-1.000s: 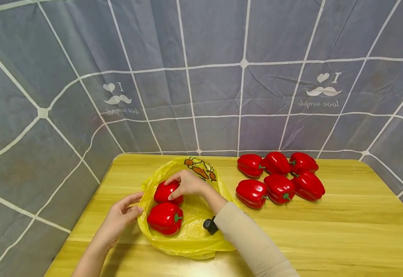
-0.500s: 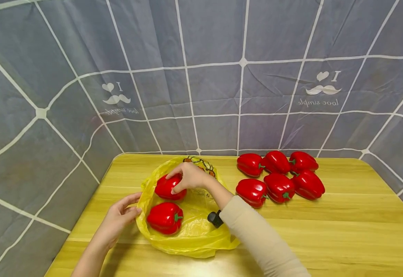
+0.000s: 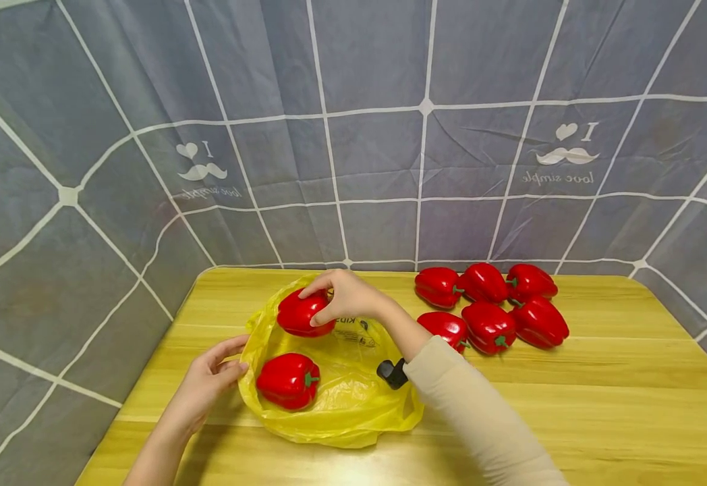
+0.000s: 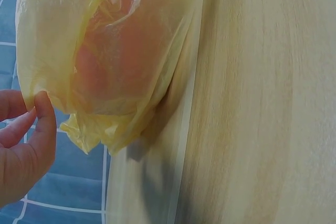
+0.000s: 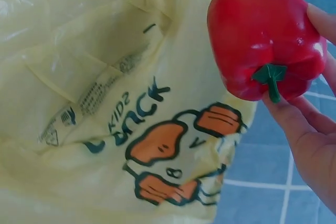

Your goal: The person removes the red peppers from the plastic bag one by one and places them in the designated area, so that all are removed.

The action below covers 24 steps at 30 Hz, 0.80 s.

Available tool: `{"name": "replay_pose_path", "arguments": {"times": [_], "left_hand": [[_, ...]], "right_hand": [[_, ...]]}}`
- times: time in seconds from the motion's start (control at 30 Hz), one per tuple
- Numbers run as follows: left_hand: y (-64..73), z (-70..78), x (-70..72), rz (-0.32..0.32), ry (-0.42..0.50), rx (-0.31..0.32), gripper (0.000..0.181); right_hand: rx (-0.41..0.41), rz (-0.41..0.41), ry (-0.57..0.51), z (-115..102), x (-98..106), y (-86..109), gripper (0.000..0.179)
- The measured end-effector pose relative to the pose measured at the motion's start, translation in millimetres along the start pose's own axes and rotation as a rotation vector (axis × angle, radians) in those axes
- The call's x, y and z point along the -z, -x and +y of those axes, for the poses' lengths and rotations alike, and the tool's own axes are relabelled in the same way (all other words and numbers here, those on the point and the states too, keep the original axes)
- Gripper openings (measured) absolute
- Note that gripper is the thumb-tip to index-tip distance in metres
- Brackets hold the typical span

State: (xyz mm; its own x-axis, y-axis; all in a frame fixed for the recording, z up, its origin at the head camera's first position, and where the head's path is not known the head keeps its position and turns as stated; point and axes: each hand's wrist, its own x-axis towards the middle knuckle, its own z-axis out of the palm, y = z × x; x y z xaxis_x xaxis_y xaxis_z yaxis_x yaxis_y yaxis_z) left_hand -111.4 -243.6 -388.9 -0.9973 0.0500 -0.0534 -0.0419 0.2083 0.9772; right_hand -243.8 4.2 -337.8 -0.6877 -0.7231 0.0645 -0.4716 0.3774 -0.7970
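A yellow plastic bag [image 3: 353,405] lies spread wide on the table, its mouth facing up. My left hand [image 3: 210,378] pinches the bag's left rim between thumb and fingers; the left wrist view shows the pinched film [image 4: 37,85] closely. Over the back of the bag's mouth, my right hand [image 3: 350,297] grips a red bell pepper [image 3: 301,314]. In the right wrist view this bell pepper [image 5: 262,35] has its green stem towards the camera, thumb and fingers around it. Another red bell pepper [image 3: 287,381] lies inside the bag at the left.
Several more red bell peppers [image 3: 490,327] lie in two rows on the wooden table [image 3: 602,405], right of the bag. A black wrist camera [image 3: 392,373] shows beside the right sleeve [image 3: 469,405]. A grey checked cloth [image 3: 378,162] hangs behind the table.
My right hand has lifted the bell pepper up and slightly right, away from the one lying in the bag. The left hand stays at the bag's rim.
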Motion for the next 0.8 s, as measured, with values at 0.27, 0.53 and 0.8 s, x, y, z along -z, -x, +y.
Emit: {"name": "replay_pose_path", "arguments": {"times": [0.27,0.53,0.8], "left_hand": [[0.0,2.1,0.4,0.011,-0.013,0.009,0.048],[3.7,-0.5,1.7,0.021,0.005,0.025,0.05],[2.4,3.5,0.0,0.003,0.002,0.021,0.049]], "right_hand": [[0.042,0.033,-0.066,-7.8,18.8,16.3,0.04],[0.029,0.031,-0.173,-15.8,42.5,40.6,0.041],[0.038,0.079,-0.211,-24.0,68.8,65.8,0.041]]}}
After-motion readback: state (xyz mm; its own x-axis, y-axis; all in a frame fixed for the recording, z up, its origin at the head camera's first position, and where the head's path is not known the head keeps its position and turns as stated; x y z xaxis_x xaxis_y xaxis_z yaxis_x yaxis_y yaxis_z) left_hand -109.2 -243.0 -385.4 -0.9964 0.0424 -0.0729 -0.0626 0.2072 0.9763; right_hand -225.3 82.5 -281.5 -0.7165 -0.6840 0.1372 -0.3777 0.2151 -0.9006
